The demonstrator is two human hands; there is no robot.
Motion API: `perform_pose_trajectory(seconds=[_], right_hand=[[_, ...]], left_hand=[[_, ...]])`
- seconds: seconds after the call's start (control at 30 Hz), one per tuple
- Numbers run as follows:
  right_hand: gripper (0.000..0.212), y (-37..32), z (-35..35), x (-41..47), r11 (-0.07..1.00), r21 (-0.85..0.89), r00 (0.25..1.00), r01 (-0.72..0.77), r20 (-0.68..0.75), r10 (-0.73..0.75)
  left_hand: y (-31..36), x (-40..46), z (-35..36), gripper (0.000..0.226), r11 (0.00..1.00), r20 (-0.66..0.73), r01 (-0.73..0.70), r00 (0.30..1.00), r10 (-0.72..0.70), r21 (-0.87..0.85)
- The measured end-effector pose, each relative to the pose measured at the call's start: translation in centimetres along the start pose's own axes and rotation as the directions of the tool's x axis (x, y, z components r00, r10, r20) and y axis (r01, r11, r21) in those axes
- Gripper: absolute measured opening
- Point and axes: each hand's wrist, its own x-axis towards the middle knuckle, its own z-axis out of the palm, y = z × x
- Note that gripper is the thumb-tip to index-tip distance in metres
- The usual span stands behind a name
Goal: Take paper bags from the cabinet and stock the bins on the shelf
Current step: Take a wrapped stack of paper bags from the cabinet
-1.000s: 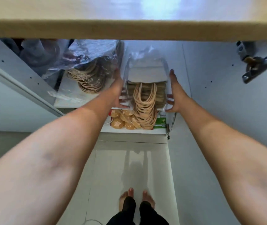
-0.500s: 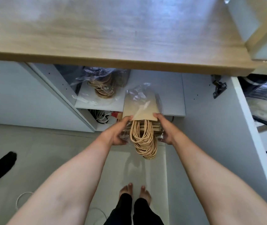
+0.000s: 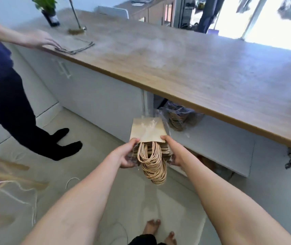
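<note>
A plastic-wrapped stack of brown paper bags point(image 3: 148, 132) with twisted rope handles point(image 3: 152, 163) hanging down is held in front of the open cabinet, out over the floor. My left hand point(image 3: 128, 154) grips its left side and my right hand point(image 3: 174, 151) grips its right side. A second wrapped bundle of bags point(image 3: 178, 117) lies on the white cabinet shelf point(image 3: 217, 138) under the wooden countertop point(image 3: 176, 59). No bins or stocking shelf are visible.
Another person stands at the left in dark trousers and socks point(image 3: 60, 147), a hand point(image 3: 40, 40) resting by folded cloths point(image 3: 75, 45) on the countertop. A potted plant point(image 3: 49, 11) stands at the counter's far end. A loose cord point(image 3: 28, 198) lies on the floor.
Both hands have drawn the bag bundle out of the cabinet and back toward me. The view has risen from under the countertop to above it, and the other person is now in sight.
</note>
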Motion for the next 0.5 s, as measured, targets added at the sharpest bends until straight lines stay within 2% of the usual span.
perform_pose_trajectory(seconds=[0.07, 0.13, 0.27, 0.37, 0.5], right_hand=[[0.11, -1.6, 2.5, 1.2, 1.0, -0.012, 0.999, 0.028, 0.043, -0.027], [0.104, -4.0, 5.5, -0.9, 0.996, -0.067, 0.994, 0.067, 0.092, -0.06], [0.091, -8.9, 9.9, -5.6, 0.975, -0.086, 0.967, 0.206, 0.173, -0.189], [0.067, -12.3, 11.0, -8.9, 0.94, -0.073, 0.925, 0.334, 0.215, -0.313], [0.076, -16.8, 9.3, -10.9, 0.909, -0.034, 0.886, 0.416, 0.238, -0.397]], left_hand=[[1.0, -0.9, -2.7, 0.048, 0.999, -0.015, -0.03, 0.999, 0.03, -0.031], [2.3, -2.5, -5.4, 0.04, 0.991, -0.048, -0.099, 0.994, 0.095, -0.092], [5.8, -6.7, -8.9, 0.04, 0.967, -0.119, -0.233, 0.968, 0.22, -0.108], [8.5, -9.1, -9.6, 0.041, 0.94, -0.144, -0.32, 0.942, 0.303, -0.118], [12.7, -12.0, -7.5, 0.041, 0.897, -0.124, -0.431, 0.9, 0.418, -0.1]])
